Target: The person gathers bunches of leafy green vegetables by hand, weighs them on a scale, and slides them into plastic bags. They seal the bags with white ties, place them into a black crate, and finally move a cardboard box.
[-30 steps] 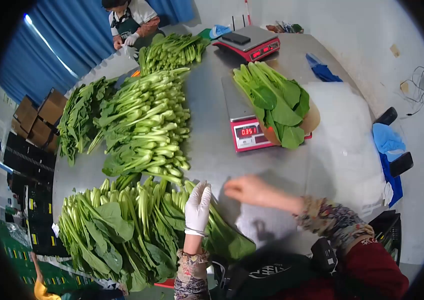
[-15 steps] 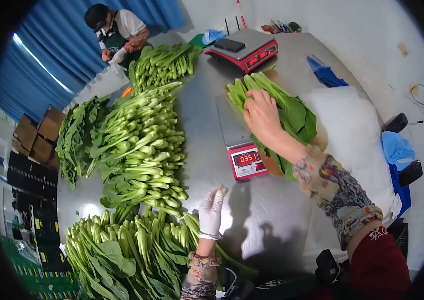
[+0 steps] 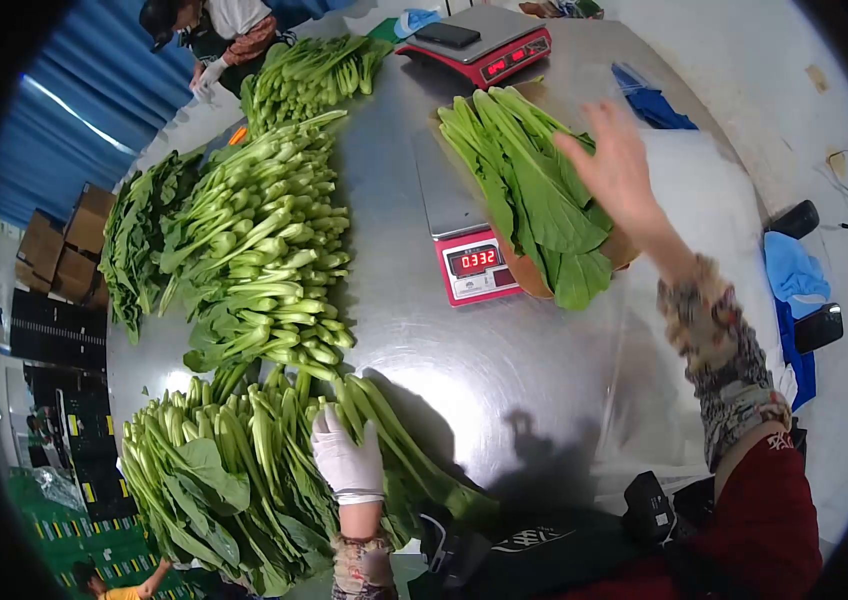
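Observation:
My right hand [image 3: 616, 165], bare and slightly blurred, is open above and to the right of a bunch of leafy green vegetables [image 3: 534, 190]. The bunch lies on a small red-fronted scale [image 3: 479, 270] whose display reads 0.332; part of a brownish-orange surface shows under the leaves. My left hand [image 3: 347, 458], in a white glove, is at the front pile of leafy greens [image 3: 264, 430], over its stems. Its thumb stands apart from the fingers, and nothing is visibly lifted in it.
A large pile of greens [image 3: 274, 235] spreads across the left of the metal table [image 3: 464, 370]. At the back stands a bigger red scale [image 3: 509, 55] with a phone [image 3: 447, 36] on it. White plastic sheeting [image 3: 699, 230] lies on the right. A co-worker [image 3: 234, 40] works at the far left.
My right hand has let go of the bunch and moved up and right. My left hand has moved left onto the front pile. The display changed from 0.351 to 0.332.

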### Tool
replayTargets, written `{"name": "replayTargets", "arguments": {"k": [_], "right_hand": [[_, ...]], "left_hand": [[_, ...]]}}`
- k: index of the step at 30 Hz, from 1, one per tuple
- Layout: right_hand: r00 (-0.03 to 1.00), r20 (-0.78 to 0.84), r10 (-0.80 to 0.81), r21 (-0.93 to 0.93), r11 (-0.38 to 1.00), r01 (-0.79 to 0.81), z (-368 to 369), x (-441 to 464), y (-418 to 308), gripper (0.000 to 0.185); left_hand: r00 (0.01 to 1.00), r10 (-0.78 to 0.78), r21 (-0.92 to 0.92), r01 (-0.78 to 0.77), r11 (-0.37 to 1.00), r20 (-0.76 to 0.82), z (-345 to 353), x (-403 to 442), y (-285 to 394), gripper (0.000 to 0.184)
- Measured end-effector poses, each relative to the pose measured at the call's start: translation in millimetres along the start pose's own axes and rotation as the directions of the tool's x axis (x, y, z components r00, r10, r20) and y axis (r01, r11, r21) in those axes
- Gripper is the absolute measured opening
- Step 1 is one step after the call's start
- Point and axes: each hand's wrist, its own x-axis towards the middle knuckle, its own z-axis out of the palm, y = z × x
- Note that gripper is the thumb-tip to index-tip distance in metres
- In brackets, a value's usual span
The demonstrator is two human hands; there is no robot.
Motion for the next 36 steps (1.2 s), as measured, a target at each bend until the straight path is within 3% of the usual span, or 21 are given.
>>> {"name": "replayTargets", "arguments": {"k": [1,3,5,6,7,8,10,12,13,17,18,20,21,22,24,26,27,28,31,34,36], "right_hand": [[0.994,-0.017,0.109,-0.136,0.985,-0.11,16,12,27,0.064],[0.946,0.192,0.263,0.076,0.957,-0.281,56,18,67,0.073],[0.857,0.425,0.292,0.095,0.927,-0.363,52,16,62,0.078],[0.801,0.534,0.272,0.026,0.941,-0.337,39,10,48,0.079],[0.875,0.452,0.173,0.096,0.966,-0.241,54,-7,56,0.079],[0.935,0.327,0.138,0.198,0.957,-0.211,73,-26,65,0.078],[0.846,0.465,0.261,0.134,0.924,-0.359,34,-44,28,0.076],[0.926,0.356,0.128,0.376,0.887,-0.267,35,-77,28,0.077],[0.933,0.349,0.083,0.445,0.862,-0.243,26,-95,24,0.077],[0.822,0.569,0.005,0.599,0.682,-0.419,-48,-154,-9,0.072],[0.782,0.624,-0.004,0.608,0.63,-0.483,-63,-169,-18,0.071],[0.743,0.635,-0.21,0.616,0.717,-0.325,-88,-202,-36,0.069],[0.572,0.776,-0.266,0.546,0.738,-0.396,-108,-216,-52,0.07],[0.377,0.872,-0.313,0.468,0.757,-0.456,-124,-230,-67,0.072],[0.475,0.857,-0.2,0.362,0.89,-0.279,-130,-313,-103,0.077],[0.505,0.855,-0.121,0.263,0.94,-0.219,-147,-342,-119,0.081],[0.56,0.822,-0.105,0.271,0.937,-0.222,-144,-358,-116,0.081],[0.644,0.765,-0.017,0.351,0.849,-0.395,-149,-364,-109,0.077],[0.591,0.802,0.088,0.416,0.627,-0.658,-190,-359,-55,0.073],[0.592,0.758,0.275,0.352,0.591,-0.726,-273,-356,-33,0.068],[0.694,0.593,0.408,0.322,0.67,-0.669,-314,-373,-17,0.064]], "left_hand": [[1.0,-0.022,-0.151,0.025,0.988,0.022,-12,5,17,0.05],[0.993,-0.017,-0.39,0.061,0.919,0.115,-18,22,40,0.051],[0.961,0.009,-0.844,0.238,0.482,0.276,-2,45,63,0.049],[0.955,0.054,-0.899,0.253,0.356,0.29,5,62,76,0.051],[0.953,0.072,-0.913,0.259,0.315,0.295,15,79,86,0.052],[0.932,0.075,-0.931,0.345,0.116,0.354,42,98,90,0.053],[0.86,0.124,-0.857,0.507,-0.091,0.495,53,121,105,0.063],[0.742,0.176,-0.708,0.67,-0.223,0.647,65,128,113,0.064],[0.716,0.224,-0.691,0.698,-0.189,0.661,113,127,105,0.082],[0.539,0.275,-0.567,0.823,0.029,0.796,59,63,99,0.08],[0.604,0.303,-0.642,0.766,0.033,0.737,57,36,93,0.075],[0.529,0.286,-0.587,0.788,0.184,0.799,23,-10,95,0.069],[0.495,0.35,-0.56,0.821,0.112,0.795,15,-35,97,0.072],[0.319,0.348,-0.36,0.931,0.057,0.881,9,-54,100,0.079],[0.267,0.473,-0.272,0.96,-0.059,0.84,13,-88,100,0.078],[0.155,0.426,-0.152,0.988,-0.041,0.891,-8,-108,106,0.08],[0.154,0.489,-0.142,0.988,-0.062,0.859,-3,-112,101,0.085],[0.16,0.522,-0.188,0.982,0.001,0.838,-4,-114,99,0.086],[0.163,0.689,-0.367,0.916,0.16,0.706,-7,-102,99,0.082],[0.4,0.631,-0.679,0.675,0.288,0.665,-12,-94,134,0.034],[0.555,0.725,-0.898,0.386,0.211,0.409,27,-109,163,0.034]]}}
